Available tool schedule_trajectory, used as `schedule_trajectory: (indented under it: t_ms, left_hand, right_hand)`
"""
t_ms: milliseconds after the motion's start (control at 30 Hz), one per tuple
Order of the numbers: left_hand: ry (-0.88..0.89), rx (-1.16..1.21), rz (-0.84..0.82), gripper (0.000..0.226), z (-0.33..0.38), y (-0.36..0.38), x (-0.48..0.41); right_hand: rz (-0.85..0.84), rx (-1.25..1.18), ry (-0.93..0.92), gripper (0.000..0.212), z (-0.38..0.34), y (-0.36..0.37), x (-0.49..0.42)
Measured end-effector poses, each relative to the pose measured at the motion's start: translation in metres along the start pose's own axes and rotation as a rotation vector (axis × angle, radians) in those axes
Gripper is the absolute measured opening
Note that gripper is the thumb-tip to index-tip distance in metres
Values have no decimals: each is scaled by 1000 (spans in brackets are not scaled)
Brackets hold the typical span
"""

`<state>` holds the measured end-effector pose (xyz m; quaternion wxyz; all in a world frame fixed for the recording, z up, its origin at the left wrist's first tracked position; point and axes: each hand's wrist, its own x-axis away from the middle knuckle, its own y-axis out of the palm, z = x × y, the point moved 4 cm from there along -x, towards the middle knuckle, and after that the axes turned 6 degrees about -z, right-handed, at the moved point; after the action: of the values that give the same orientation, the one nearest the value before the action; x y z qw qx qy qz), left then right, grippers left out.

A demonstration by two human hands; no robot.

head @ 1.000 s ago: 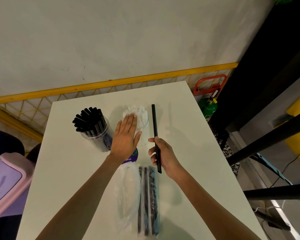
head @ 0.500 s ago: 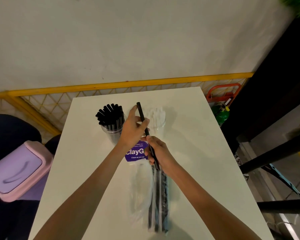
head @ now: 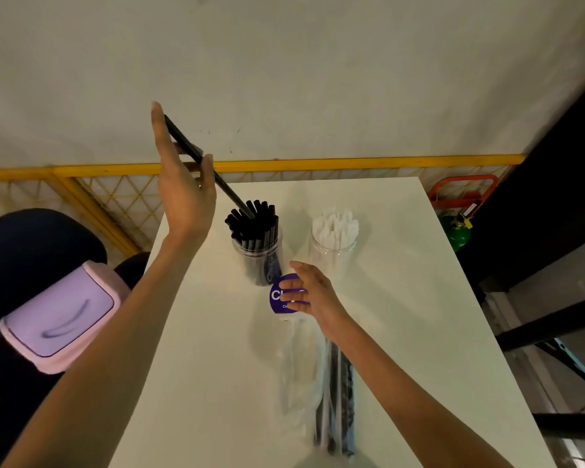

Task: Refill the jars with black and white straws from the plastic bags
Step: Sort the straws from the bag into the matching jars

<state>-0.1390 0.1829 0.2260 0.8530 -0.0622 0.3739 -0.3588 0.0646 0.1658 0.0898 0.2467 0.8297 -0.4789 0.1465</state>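
My left hand (head: 183, 184) is raised above the table and pinches a single black straw (head: 217, 179) between thumb and fingers. The straw slants down, and its lower end dips into the clear jar (head: 257, 255) full of black straws. To its right stands a second clear jar (head: 333, 251) holding white straws. My right hand (head: 306, 292) hovers low over a purple label (head: 277, 297), fingers spread and empty. Near me lie two plastic bags: one (head: 296, 373) clear and pale, the other (head: 338, 400) holding black straws.
The white table (head: 419, 332) has a bare stretch on its right half. A pink and lilac bin (head: 60, 315) stands left of the table. A yellow mesh fence (head: 115, 190) runs behind. A green cylinder (head: 458, 229) and a red frame (head: 463, 194) sit at the far right.
The black straw passed from my right hand to my left. My left hand lifted it up and left, tipping its end into the black-straw jar. My right hand let go and opened.
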Motion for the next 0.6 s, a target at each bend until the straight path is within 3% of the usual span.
schedule_trajectory:
  t_ms: [300,467,600]
  left_hand:
    - [48,-151,-177,67,-25,30,22]
    - [-52,-155,-292,55,-48,51,42]
    - [-33,-226,-383,46,-62,63,60]
  right_hand:
    - [10,-9,20,27,7,-2,-8]
    - [17,-12,27,32,10,-7,-12]
    - [17,-26,35,34,12,-8,-15]
